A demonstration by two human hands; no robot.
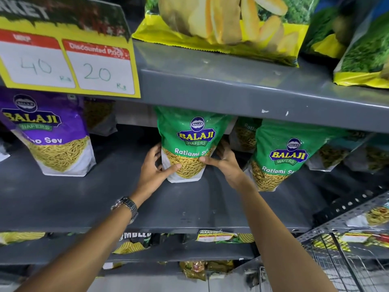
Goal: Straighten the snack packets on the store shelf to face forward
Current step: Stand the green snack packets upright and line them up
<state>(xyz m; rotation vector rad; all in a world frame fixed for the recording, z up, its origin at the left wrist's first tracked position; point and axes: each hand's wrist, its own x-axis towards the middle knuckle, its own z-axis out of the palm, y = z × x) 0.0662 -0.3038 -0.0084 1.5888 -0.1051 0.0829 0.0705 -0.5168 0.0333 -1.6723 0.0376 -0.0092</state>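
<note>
Both grips, left hand [156, 165] and right hand [225, 163], clasp the green packet [189, 142] sides; bare shelf [105, 197] around.

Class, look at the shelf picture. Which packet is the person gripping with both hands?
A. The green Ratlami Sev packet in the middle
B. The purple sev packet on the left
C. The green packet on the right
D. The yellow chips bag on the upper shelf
A: the left hand and the right hand clasp either side of the middle green Ratlami Sev packet, which stands upright with its front label facing out.
</note>
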